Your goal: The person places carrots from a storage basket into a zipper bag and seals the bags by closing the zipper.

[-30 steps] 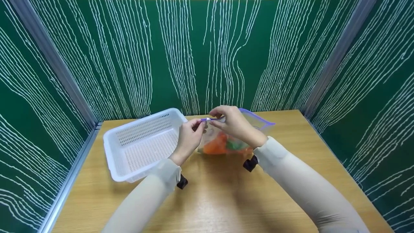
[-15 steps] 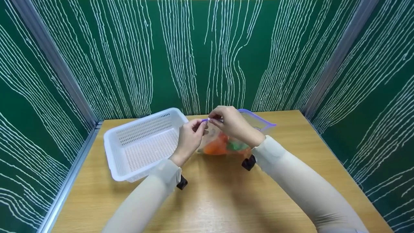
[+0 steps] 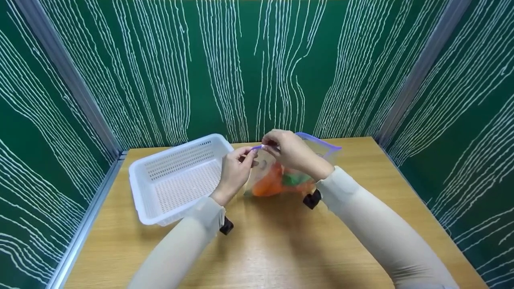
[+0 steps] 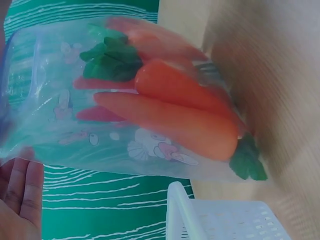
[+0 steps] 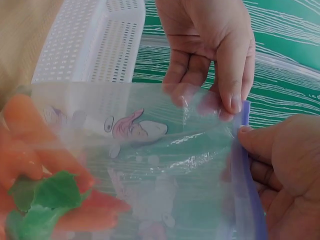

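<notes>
A clear zip bag (image 3: 262, 165) printed with cartoon rabbits is held up at its purple zip edge (image 5: 246, 175). Inside lie several orange carrots (image 4: 170, 122) with green leafy tops (image 4: 112, 60); they look like toys. My left hand (image 3: 235, 170) pinches the bag's left top corner between thumb and fingers. Close beside it, my right hand (image 3: 295, 152) pinches the purple edge, with a small white piece at its fingertips in the head view. The bag's bottom hangs close over the table. Past my right hand, the purple edge runs on to the far right corner.
A white perforated plastic basket (image 3: 133, 188) stands on the wooden table (image 3: 257, 249) just left of the bag. Green panels (image 3: 249, 80) with wavy white lines rise behind and on both sides, with metal posts at the corners.
My right hand has slid slightly right along the purple edge, away from my left fingertips. The bag's lower part has shifted a little toward me. My left hand stays about where it was.
</notes>
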`<act>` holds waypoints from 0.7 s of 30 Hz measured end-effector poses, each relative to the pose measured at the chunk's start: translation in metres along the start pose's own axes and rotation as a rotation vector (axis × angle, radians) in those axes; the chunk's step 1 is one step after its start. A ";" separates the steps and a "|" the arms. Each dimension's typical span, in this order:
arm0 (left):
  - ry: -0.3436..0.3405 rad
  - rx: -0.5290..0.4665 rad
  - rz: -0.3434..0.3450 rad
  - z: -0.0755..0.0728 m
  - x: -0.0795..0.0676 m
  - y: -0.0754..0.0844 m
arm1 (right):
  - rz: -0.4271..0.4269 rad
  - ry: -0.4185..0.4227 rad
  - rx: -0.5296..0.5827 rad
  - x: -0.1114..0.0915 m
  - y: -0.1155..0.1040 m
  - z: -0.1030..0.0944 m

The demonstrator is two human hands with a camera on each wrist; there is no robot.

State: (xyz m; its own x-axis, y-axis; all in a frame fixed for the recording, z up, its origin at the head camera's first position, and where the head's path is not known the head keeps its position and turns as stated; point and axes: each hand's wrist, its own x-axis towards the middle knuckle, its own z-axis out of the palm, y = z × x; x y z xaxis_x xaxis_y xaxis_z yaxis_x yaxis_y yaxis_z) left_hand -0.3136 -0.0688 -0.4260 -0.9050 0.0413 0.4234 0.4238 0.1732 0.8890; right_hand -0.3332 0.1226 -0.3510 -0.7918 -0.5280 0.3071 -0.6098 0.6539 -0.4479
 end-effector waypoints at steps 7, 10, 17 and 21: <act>0.046 -0.023 0.044 0.000 0.000 0.001 | -0.028 0.001 -0.031 -0.002 0.005 -0.005; 0.047 -0.029 0.049 -0.002 -0.001 0.000 | -0.028 0.000 -0.043 -0.004 0.008 -0.007; 0.051 0.007 0.052 -0.008 -0.003 -0.001 | 0.015 -0.024 -0.052 -0.009 0.015 -0.014; 0.057 0.019 0.058 -0.011 -0.002 -0.002 | 0.028 -0.025 -0.059 -0.012 0.020 -0.018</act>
State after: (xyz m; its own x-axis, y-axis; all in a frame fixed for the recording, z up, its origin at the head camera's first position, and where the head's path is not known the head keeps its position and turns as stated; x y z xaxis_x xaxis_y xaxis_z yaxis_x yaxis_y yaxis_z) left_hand -0.3117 -0.0803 -0.4265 -0.8750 -0.0042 0.4841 0.4745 0.1907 0.8593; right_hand -0.3371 0.1517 -0.3487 -0.8079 -0.5221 0.2733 -0.5889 0.6992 -0.4054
